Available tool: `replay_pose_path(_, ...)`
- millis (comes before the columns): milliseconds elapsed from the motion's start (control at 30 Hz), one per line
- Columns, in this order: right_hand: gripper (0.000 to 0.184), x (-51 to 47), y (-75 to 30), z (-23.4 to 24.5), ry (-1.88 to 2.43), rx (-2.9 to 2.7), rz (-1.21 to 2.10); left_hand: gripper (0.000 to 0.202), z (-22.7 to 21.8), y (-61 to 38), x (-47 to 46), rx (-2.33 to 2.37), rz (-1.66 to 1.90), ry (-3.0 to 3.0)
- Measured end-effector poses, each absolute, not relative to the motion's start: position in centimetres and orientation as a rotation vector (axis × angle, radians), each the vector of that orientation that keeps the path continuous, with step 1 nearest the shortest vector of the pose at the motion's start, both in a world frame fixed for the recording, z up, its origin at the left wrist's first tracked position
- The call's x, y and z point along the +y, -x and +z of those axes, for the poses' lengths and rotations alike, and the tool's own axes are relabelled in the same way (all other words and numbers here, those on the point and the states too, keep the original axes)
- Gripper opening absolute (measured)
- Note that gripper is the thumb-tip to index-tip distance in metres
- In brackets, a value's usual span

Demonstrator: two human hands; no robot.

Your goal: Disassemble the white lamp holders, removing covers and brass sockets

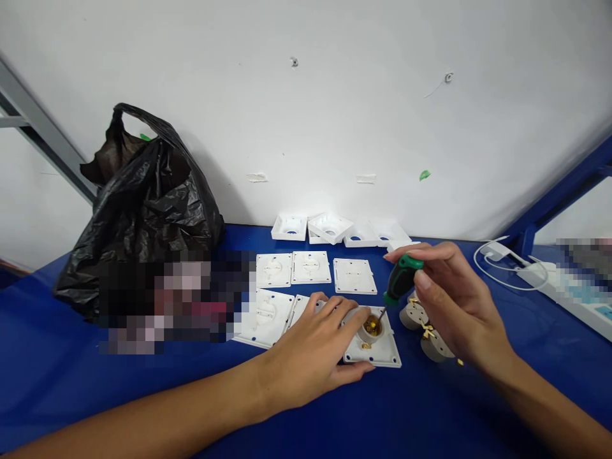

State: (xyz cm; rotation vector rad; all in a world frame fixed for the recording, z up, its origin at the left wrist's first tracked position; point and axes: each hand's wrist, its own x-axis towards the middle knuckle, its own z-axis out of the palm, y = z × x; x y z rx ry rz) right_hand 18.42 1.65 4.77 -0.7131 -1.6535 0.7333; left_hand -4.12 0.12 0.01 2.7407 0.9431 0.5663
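A ceramic lamp holder point(371, 336) with brass parts inside sits on a square white plastic base plate point(385, 357). My left hand point(313, 354) steadies both, the index finger against the holder's side and the thumb at the plate's front edge. A green and black screwdriver point(401, 278) is gripped by the handle in my right hand point(454, 306). Its shaft slants down to the left, with the tip inside the lamp holder; what the tip touches is too small to tell. Right of the plate lie more lamp holders point(437, 348) with brass tabs, partly behind my right hand.
More white base plates point(354, 277) lie behind and left of my left hand. White box-shaped covers point(289, 227) line the wall. A black plastic bag point(157, 204) stands at left beside a blurred patch. A power strip point(568, 299) and white cable point(509, 288) lie at right.
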Motion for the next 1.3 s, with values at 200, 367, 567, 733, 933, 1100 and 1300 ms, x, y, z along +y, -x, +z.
replay_pose_path(200,0.018,1.8,-18.7,4.8,0.689,-1.686,0.748,0.060,-0.1,4.2,0.1,0.945,0.578,-2.731)
replay_pose_path(367,0.015,1.7,-19.2,4.8,0.642,-1.695,0.856,0.059,0.1,4.2,0.1,0.936,0.568,-2.714)
replay_pose_path(567,0.015,2.0,-19.8,4.7,0.656,-1.744,1.002,0.060,0.1,4.2,0.1,0.937,0.544,-2.709)
replay_pose_path(733,0.012,2.2,-19.8,5.2,0.662,-1.687,0.968,0.061,0.0,4.2,0.1,0.953,0.528,-2.716)
replay_pose_path(933,0.017,2.5,-19.5,5.2,0.657,-1.606,0.986,0.061,-0.2,4.2,0.1,0.937,0.555,-2.737)
replay_pose_path(1100,0.024,2.0,-19.2,5.0,0.730,-1.565,1.122,0.063,-0.2,4.1,0.1,0.933,0.549,-2.743)
replay_pose_path(1300,0.015,1.8,-19.0,4.5,0.713,-1.545,1.064,0.062,0.0,4.1,0.1,0.932,0.554,-2.749)
